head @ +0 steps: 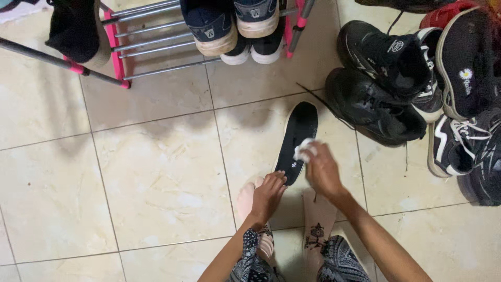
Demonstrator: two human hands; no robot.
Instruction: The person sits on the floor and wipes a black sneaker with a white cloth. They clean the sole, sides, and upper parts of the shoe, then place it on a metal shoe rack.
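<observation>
Your left hand pins the heel end of the black insole flat on the floor tiles while your right hand, closed on a white wipe, rubs mid-insole, leaving the toe half seemingly undone

left hand: fingertips press the near end of black insole
right hand: rubs white cloth on insole

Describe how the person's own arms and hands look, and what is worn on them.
Both forearms are bare: no sleeves, gloves, watch or bracelets show. The left hand and right hand appear ringless, though blur hides fine detail. Black-and-white patterned fabric covers the knees below.
</observation>
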